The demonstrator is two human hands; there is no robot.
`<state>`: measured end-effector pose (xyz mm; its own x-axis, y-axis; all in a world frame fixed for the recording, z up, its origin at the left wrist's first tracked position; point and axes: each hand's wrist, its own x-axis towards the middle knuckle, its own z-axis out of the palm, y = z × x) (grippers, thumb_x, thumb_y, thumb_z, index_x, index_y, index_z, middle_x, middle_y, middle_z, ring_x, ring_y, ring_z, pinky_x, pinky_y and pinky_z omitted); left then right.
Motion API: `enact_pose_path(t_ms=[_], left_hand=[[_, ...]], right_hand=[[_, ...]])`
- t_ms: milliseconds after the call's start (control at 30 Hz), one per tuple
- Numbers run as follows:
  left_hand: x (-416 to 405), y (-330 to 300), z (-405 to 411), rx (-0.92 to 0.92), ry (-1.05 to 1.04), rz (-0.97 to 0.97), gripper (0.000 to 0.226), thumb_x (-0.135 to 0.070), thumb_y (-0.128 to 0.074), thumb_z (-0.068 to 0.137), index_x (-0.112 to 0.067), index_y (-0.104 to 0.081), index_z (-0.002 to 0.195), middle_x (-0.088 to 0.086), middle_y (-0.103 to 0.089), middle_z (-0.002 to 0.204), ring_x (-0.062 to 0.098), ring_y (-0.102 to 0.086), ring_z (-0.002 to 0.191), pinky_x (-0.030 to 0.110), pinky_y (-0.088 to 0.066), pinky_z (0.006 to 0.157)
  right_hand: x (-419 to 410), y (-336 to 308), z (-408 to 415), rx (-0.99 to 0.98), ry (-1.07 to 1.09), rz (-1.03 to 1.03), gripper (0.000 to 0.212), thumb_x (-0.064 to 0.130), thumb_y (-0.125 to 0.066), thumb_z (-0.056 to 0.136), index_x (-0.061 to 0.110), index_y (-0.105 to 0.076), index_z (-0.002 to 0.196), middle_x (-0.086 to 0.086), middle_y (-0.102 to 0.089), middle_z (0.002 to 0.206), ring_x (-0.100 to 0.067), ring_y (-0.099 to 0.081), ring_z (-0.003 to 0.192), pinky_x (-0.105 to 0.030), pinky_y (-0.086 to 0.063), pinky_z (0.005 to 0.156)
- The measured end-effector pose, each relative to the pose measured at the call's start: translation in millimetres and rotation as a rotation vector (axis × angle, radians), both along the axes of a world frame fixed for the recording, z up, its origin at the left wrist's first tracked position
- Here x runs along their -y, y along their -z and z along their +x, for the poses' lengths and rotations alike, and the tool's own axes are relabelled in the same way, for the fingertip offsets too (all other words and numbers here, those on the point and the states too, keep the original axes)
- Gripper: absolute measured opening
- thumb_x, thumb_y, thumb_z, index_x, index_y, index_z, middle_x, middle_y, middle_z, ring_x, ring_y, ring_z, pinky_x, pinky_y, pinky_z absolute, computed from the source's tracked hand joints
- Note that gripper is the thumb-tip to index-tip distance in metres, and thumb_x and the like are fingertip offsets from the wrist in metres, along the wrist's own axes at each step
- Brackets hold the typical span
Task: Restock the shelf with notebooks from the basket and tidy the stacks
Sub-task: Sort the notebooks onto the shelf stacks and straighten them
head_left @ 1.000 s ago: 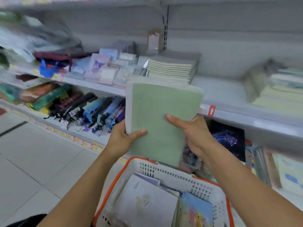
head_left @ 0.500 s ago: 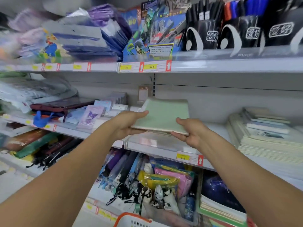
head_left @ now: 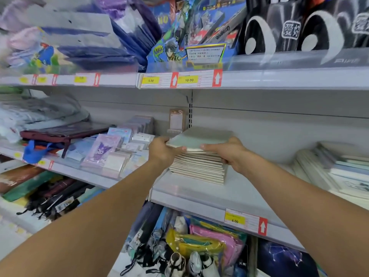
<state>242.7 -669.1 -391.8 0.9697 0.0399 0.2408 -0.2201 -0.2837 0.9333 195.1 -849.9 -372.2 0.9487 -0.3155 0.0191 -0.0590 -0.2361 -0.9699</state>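
A bundle of pale green notebooks (head_left: 199, 139) lies flat on top of a stack of notebooks (head_left: 198, 166) on the middle shelf (head_left: 199, 194). My left hand (head_left: 162, 150) grips the bundle's left edge, thumb on top. My right hand (head_left: 227, 151) grips its right front corner, with fingers also against the stack's side. The basket is out of view.
Small character notepads (head_left: 103, 148) stand left of the stack. More notebook stacks (head_left: 339, 168) lie at the right of the same shelf. The shelf above (head_left: 259, 78) holds toy boxes and black bags. Umbrellas and pouches (head_left: 189, 246) fill the shelf below.
The green bundle rose from above the basket, tipped flat, and moved forward onto the shelf stack. The view lifted, so the basket dropped out of sight.
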Motion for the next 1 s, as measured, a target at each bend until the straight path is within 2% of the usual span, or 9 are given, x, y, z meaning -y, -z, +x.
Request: enact_pose_path(t_ms=[167, 267, 400, 433, 567, 733, 833, 933, 1000], left_hand=[[8, 5, 15, 0.098, -0.025, 0.089, 0.058, -0.014, -0.081, 0.077, 0.0, -0.058, 0.128, -0.003, -0.055, 0.102, 0.013, -0.05, 0.093, 0.01, -0.036, 0.069], [9, 11, 25, 0.134, -0.048, 0.149, 0.06, -0.028, -0.084, 0.073, -0.008, -0.061, 0.125, 0.004, -0.065, 0.11, 0.013, -0.053, 0.091, 0.02, -0.041, 0.079], [11, 18, 34, 0.118, -0.004, 0.138, 0.055, -0.033, -0.083, 0.075, -0.014, -0.062, 0.122, -0.001, -0.063, 0.102, 0.017, -0.059, 0.094, 0.025, -0.045, 0.081], [12, 19, 35, 0.09, 0.021, 0.104, 0.055, -0.032, -0.081, 0.078, -0.015, -0.059, 0.125, -0.001, -0.062, 0.104, 0.019, -0.06, 0.097, 0.027, -0.048, 0.083], [16, 25, 37, 0.001, 0.094, 0.096, 0.059, -0.041, -0.067, 0.089, -0.018, -0.04, 0.137, 0.005, -0.058, 0.123, 0.027, -0.057, 0.114, 0.044, -0.049, 0.099], [22, 18, 29, -0.072, 0.132, 0.128, 0.072, -0.028, -0.05, 0.101, -0.005, -0.006, 0.153, 0.011, -0.031, 0.153, 0.026, -0.032, 0.141, 0.022, -0.028, 0.097], [25, 28, 8, 0.105, -0.028, 0.084, 0.073, -0.03, -0.053, 0.099, -0.005, -0.011, 0.154, 0.011, -0.025, 0.158, 0.026, -0.026, 0.145, 0.031, -0.024, 0.117], [19, 67, -40, 0.435, -0.171, -0.078, 0.043, -0.024, -0.056, 0.097, -0.011, -0.044, 0.136, 0.005, -0.052, 0.131, 0.019, -0.053, 0.116, 0.033, -0.047, 0.096], [9, 108, -89, 0.534, -0.194, -0.146, 0.017, -0.016, -0.055, 0.097, -0.011, -0.055, 0.113, 0.0, -0.061, 0.099, 0.01, -0.058, 0.083, 0.025, -0.049, 0.07]], right_hand=[[15, 13, 19, 0.01, 0.047, -0.245, 0.054, 0.038, -0.091, 0.065, 0.013, -0.068, 0.107, -0.001, -0.071, 0.105, -0.02, -0.064, 0.093, -0.026, -0.047, 0.065], [26, 21, 26, 0.006, 0.061, -0.226, 0.058, 0.043, -0.093, 0.057, 0.017, -0.07, 0.103, 0.001, -0.07, 0.105, -0.018, -0.064, 0.093, -0.028, -0.049, 0.065], [36, 37, 45, 0.017, 0.096, -0.193, 0.113, 0.073, -0.087, 0.01, 0.02, -0.068, 0.109, -0.002, -0.063, 0.119, -0.022, -0.064, 0.104, -0.032, -0.053, 0.087], [37, 41, 50, 0.023, 0.07, -0.195, 0.117, 0.075, -0.084, 0.011, 0.019, -0.067, 0.113, -0.003, -0.061, 0.123, -0.023, -0.063, 0.107, -0.036, -0.053, 0.094], [31, 48, 55, 0.025, -0.037, -0.169, 0.102, 0.065, -0.073, 0.055, 0.01, -0.046, 0.136, -0.005, -0.06, 0.131, -0.026, -0.059, 0.117, -0.043, -0.049, 0.102], [31, 46, 44, -0.016, -0.095, -0.104, 0.095, 0.052, -0.069, 0.078, 0.01, -0.023, 0.149, -0.004, -0.049, 0.145, -0.024, -0.049, 0.13, -0.042, -0.041, 0.111], [13, 47, 14, 0.147, 0.018, -0.155, 0.065, 0.028, -0.063, 0.095, 0.012, -0.027, 0.148, -0.004, -0.048, 0.143, -0.022, -0.048, 0.131, -0.037, -0.038, 0.113], [-31, 76, -53, 0.588, 0.285, -0.263, 0.045, 0.025, -0.061, 0.095, 0.013, -0.046, 0.136, -0.001, -0.054, 0.131, -0.015, -0.054, 0.117, -0.026, -0.047, 0.098], [-59, 126, -104, 0.739, 0.211, -0.282, 0.012, 0.021, -0.059, 0.096, 0.013, -0.063, 0.106, 0.003, -0.064, 0.096, -0.01, -0.06, 0.085, -0.02, -0.048, 0.071]])
